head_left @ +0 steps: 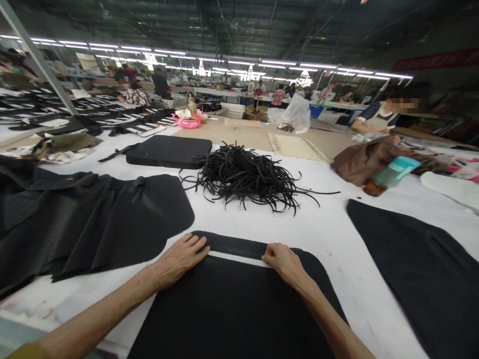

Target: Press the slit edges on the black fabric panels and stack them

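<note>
A black fabric piece (pixel 232 304) with rounded far corners lies on the white table (pixel 329 229) right in front of me. A black strip (pixel 234 245) runs along its far edge, with a thin white gap beside it. My left hand (pixel 183 257) lies flat on the left end of that strip, fingers stretched out. My right hand (pixel 282 259) rests at the fabric's far edge near the strip's right end, fingers curled down and pressing or pinching the edge. A heap of black strips (pixel 247 177) sits further back in the middle of the table.
A pile of black fabric pieces (pixel 86 219) lies at the left, another black piece (pixel 415 264) at the right. A stack of black panels (pixel 170 151) sits behind the left pile. Brown cloth with a teal bottle (pixel 392 172) is at the far right. Other people work at distant tables.
</note>
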`<action>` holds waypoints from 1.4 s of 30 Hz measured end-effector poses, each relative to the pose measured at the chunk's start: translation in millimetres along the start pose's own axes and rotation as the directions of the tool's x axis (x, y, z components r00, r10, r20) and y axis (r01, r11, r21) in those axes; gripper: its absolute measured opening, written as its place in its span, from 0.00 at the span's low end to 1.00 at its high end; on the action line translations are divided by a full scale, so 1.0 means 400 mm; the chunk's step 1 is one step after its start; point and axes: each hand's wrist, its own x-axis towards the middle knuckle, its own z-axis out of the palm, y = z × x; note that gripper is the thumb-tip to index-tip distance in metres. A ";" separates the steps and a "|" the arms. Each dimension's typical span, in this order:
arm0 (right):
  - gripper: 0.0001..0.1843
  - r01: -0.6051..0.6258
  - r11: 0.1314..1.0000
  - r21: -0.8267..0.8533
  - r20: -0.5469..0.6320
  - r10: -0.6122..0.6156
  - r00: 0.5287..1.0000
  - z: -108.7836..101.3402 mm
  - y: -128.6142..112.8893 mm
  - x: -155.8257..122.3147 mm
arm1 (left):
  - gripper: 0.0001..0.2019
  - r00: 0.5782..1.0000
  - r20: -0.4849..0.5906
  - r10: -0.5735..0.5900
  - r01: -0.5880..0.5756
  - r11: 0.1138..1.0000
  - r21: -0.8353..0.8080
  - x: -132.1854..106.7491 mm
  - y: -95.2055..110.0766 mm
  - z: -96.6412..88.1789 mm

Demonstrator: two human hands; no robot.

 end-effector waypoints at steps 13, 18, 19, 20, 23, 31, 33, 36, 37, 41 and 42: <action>0.05 0.010 1.000 0.003 -0.027 -0.010 1.000 0.015 0.000 0.005 | 0.26 0.989 0.059 -0.132 0.145 0.925 -0.352 0.191 0.212 -0.057; 0.05 0.102 0.994 0.030 -0.059 -0.100 0.993 0.018 0.012 -0.004 | 0.26 0.992 0.048 -0.116 0.125 0.953 -0.275 0.221 0.253 0.006; 0.05 0.134 0.990 0.039 -0.065 -0.131 0.989 0.016 0.017 -0.008 | 0.26 0.991 0.047 -0.126 0.134 0.953 -0.271 0.220 0.252 0.013; 0.03 0.170 0.984 0.050 -0.071 -0.166 0.984 0.013 0.023 -0.013 | 0.27 0.990 0.050 -0.133 0.142 0.951 -0.273 0.218 0.250 0.017; 0.05 0.271 0.960 0.071 -0.102 -0.263 0.959 -0.003 0.051 -0.030 | 0.29 0.988 0.062 -0.140 0.152 0.946 -0.286 0.214 0.247 0.014; 0.04 0.325 0.945 -0.044 -0.164 -0.327 0.931 -0.024 0.139 -0.069 | 0.33 0.984 0.066 -0.166 0.177 0.953 -0.245 0.211 0.260 0.019; 0.05 0.310 0.948 -0.069 -0.162 -0.317 0.934 -0.025 0.144 -0.071 | 0.30 0.985 0.055 -0.165 0.173 0.962 -0.209 0.214 0.265 0.025; 0.06 0.281 0.955 -0.092 -0.137 -0.292 0.947 -0.029 0.142 -0.067 | 0.25 0.986 0.020 -0.165 0.166 0.978 -0.126 0.223 0.275 0.030; 0.06 0.267 0.959 -0.097 -0.124 -0.278 0.953 -0.031 0.139 -0.063 | 0.24 0.987 0.011 -0.162 0.163 0.981 -0.103 0.226 0.278 0.029; 0.07 0.164 0.979 -0.123 -0.058 -0.172 0.983 -0.044 0.124 -0.040 | 0.23 0.993 0.051 -0.109 0.112 0.991 -0.072 0.238 0.287 0.012; 0.07 0.131 0.982 -0.133 -0.041 -0.138 0.990 -0.048 0.118 -0.033 | 0.23 0.992 0.076 -0.100 0.104 0.993 -0.061 0.240 0.288 0.005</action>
